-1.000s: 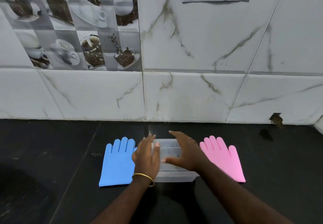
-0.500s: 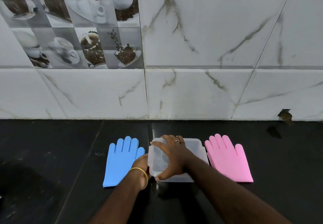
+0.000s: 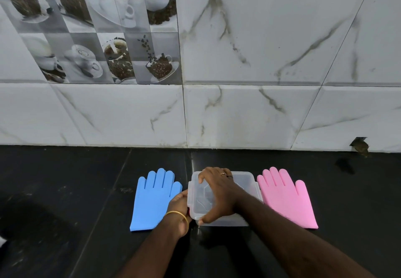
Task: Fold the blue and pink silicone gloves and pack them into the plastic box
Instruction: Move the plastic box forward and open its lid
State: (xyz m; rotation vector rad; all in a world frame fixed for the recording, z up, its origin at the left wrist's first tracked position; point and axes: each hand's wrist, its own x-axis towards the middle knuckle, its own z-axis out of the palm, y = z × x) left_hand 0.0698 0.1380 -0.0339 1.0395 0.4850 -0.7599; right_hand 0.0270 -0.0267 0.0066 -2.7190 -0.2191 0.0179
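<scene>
Head view: left hand (image 3: pixel 178 204) fingers clamped on plastic box (image 3: pixel 247 182) left side, right hand (image 3: pixel 219 193) spread gripping its lid, mid-counter (image 3: pixel 65 191). Blue glove (image 3: pixel 152 199) left, pink glove (image 3: pixel 286 199) right, flat. Judged step: opening; next, lift lid.

Two bare forearms with no sleeves, thin gold bangle (image 3: pixel 176 213) round the wrist of the left hand (image 3: pixel 178 204), gold ring (image 3: pixel 222 173) and dark ring (image 3: pixel 229 176) on neighbouring fingers of the right hand (image 3: pixel 219 195)
</scene>
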